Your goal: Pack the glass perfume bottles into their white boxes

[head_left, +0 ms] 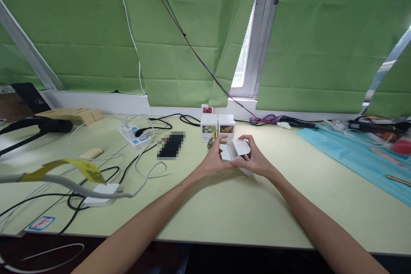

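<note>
Between both hands, above the pale table (244, 209), is a small white box (236, 149) with its flaps spread apart. My left hand (213, 158) grips its left side, thumb and fingers bent round the edge. On the right side my right hand (255, 159) holds the same box, fingers at the top and thumb side below. Just behind stand two closed white boxes with pictures, one with white flowers (209, 122) and one with an orange picture (226, 122). A small gold-coloured metal object (214, 136) stands by my left hand, partly hidden.
A power strip (135, 137) with plugs and tangled cables lies at the left, near a blurred dark object (171, 144). A grey cable (80, 188) with a yellow tag crosses the left foreground. Blue sheeting (349, 154) covers the right side. Green blinds (192, 21) hang behind.
</note>
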`<state>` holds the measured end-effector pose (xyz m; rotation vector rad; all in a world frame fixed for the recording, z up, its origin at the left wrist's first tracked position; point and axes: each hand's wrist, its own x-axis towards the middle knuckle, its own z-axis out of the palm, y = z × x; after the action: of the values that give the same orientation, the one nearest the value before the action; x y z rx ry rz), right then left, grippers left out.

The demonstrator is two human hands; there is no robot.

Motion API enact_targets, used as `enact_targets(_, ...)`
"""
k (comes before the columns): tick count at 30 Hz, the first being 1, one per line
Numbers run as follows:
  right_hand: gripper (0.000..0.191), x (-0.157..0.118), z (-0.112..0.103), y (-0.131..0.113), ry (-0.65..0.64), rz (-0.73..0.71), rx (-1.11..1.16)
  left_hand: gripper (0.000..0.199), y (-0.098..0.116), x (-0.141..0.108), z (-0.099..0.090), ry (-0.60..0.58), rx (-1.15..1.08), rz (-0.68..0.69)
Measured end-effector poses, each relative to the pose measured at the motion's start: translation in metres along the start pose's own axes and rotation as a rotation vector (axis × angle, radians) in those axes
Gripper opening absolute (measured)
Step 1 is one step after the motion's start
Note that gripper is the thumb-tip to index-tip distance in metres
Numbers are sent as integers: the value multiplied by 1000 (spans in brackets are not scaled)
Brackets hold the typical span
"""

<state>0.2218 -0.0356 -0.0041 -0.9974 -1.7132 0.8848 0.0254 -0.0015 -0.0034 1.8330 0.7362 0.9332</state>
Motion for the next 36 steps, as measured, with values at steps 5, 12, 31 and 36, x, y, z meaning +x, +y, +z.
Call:
enact_targets(5,68,1,0,2,53,-7,-76,105,-5,3,0,-47,-94,-52)
enact_targets(12,67,2,1,2,120,-4,-142,116,-6,4,-2,-27,-14,-68)
enact_targets(31,70,4,-2,1,157,17,-222,41,-24,20,-31,514,519,117)
enact_targets(36,67,4,0,-1,83,17,-248,60,-35,20,-38,378,666,71)
